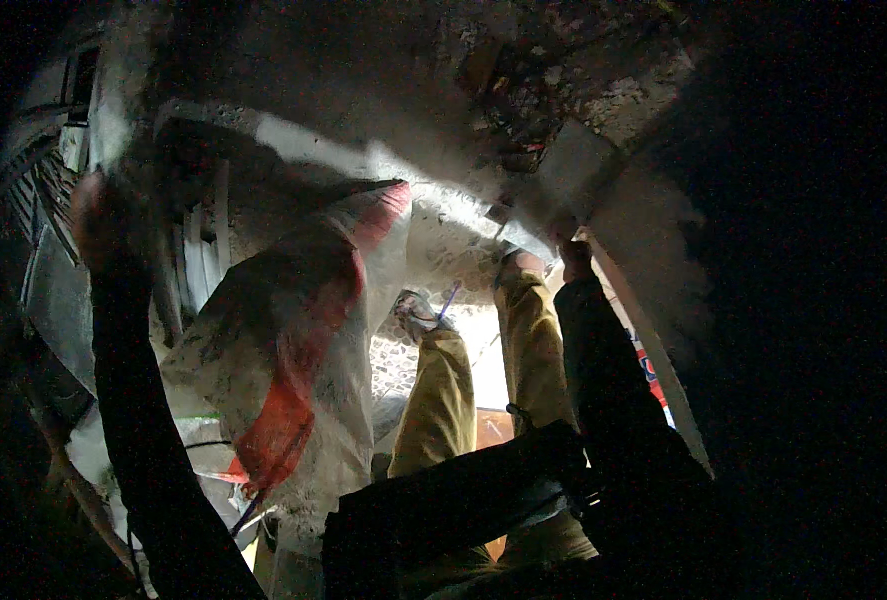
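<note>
My left hand is raised at the far left beside an upright post; blur and shadow hide its fingers. My right hand is at the upper end of a pale curved edge, right of my feet. Darkness covers its fingers, so a grip cannot be made out. Between my arms, left of my legs, stands a large whitish woven sack with a red stripe, its top corner pointing away from me. Neither hand touches the sack.
My legs in tan trousers stand in the middle, over brightly lit patterned ground. Dark rubble lies at the far right. Slats and boards lean at the left. A light strip crosses the floor. The right side is black.
</note>
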The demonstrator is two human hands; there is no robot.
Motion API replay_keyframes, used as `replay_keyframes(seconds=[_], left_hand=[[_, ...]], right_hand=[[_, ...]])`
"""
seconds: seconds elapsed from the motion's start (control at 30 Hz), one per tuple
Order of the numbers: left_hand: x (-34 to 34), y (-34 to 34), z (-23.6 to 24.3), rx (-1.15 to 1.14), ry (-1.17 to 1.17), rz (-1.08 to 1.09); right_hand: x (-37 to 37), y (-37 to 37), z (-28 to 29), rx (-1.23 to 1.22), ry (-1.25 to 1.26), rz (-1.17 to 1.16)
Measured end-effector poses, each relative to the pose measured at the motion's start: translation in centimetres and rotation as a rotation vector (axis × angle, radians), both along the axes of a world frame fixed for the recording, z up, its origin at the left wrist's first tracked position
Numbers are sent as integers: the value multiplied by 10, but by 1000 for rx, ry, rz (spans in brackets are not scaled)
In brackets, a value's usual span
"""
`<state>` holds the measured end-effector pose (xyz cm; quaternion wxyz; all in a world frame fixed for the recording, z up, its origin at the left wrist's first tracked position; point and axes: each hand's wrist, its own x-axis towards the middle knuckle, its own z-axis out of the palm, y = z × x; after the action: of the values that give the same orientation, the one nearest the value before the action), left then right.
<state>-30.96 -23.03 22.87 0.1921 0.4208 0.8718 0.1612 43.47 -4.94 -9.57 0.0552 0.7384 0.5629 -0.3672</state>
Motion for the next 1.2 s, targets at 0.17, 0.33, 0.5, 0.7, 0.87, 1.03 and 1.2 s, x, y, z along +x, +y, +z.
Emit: replay_keyframes(seconds=[0.17, 0.33, 0.5, 0.7, 0.87, 1.03, 1.2], left_hand=[[-44, -47, 11, -204, 711, 105], [19, 23, 22, -656, 1030, -1], [62, 48, 44, -624, 959, -79], [93, 80, 57, -557, 744, -159], [64, 68, 64, -693, 189, 62], [77, 44, 43, -34, 82, 352], [64, 56, 32, 191, -49, 405]], right_hand=[[-22, 6, -9, 94, -15, -28], [-27, 17, 11, 149, 112, -31], [-62, 25, 65, 42, 426, 71], [-91, 43, 132, -8, 286, -53], [-145, 60, 175, 316, 245, 207], [-287, 83, 155, 105, 489, 268], [-404, 93, 27, 141, 513, 392]])
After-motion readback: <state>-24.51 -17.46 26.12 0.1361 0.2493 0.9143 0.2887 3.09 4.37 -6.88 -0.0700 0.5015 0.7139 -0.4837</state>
